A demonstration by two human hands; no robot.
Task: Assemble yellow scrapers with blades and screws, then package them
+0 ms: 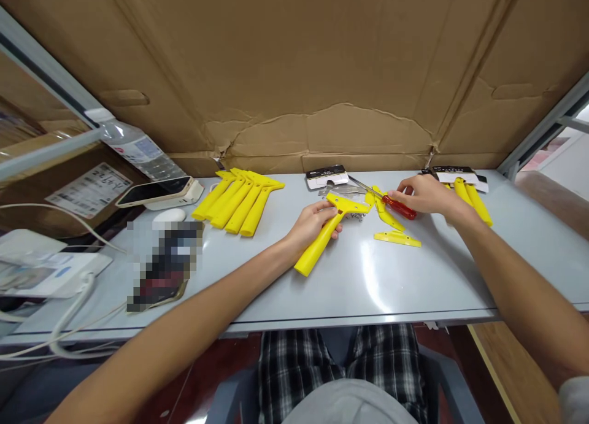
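Note:
My left hand (315, 224) is wrapped around the neck of a yellow plastic scraper handle (319, 243), its wide head pointing away and its grip toward me. At the right, my right hand (421, 194) is closed with curled fingers at the red handle of a screwdriver (399, 207), whose shaft points to the back left. Under the screwdriver lies a yellow plastic part (385, 212). A flat yellow strip (397, 238) rests closer to me. Small screws (356, 216) lie partly hidden behind the scraper head, near thin metal blades (343, 191).
Several yellow scraper handles (237, 202) lie in a row at the left. Black-and-white cards (326, 177) lie at the back, and more yellow handles (473, 200) at the right. Phones, cables and a water bottle (140, 145) crowd the left. A cardboard wall (317, 62) stands behind.

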